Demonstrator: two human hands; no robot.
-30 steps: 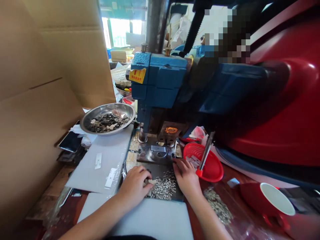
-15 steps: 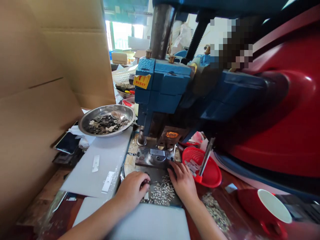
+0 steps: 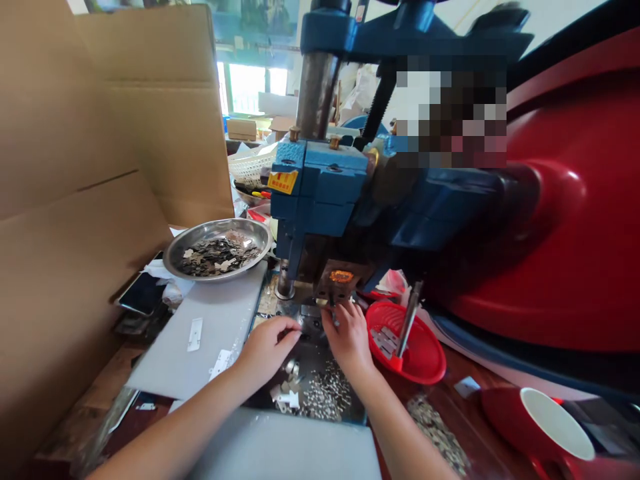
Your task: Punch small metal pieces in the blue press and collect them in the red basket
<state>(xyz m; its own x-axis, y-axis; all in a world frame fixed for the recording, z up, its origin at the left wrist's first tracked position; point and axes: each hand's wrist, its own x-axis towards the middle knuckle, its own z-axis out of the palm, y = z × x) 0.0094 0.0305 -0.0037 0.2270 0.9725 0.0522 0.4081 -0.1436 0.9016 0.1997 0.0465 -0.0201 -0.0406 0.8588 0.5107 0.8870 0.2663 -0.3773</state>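
Observation:
A blue bench press (image 3: 320, 193) stands over a steel die block (image 3: 311, 315). My left hand (image 3: 265, 347) is just in front of the die, its fingers curled in a pinch toward it; what they hold is too small to name. My right hand (image 3: 347, 333) reaches under the press head, fingertips pinched at the die, their contents hidden. Below both hands a dark tray (image 3: 350, 415) holds a heap of small shiny metal parts (image 3: 327, 395).
A steel bowl (image 3: 218, 248) of flat metal pieces sits at the left on a white board (image 3: 210, 327). A red dish (image 3: 407, 340) with a red-handled tool lies at the right, a red cup (image 3: 543, 427) beyond it. Cardboard (image 3: 75, 200) walls the left side.
Both hands have moved up from the heap of small parts to the die under the press head. The view has tilted upward a little.

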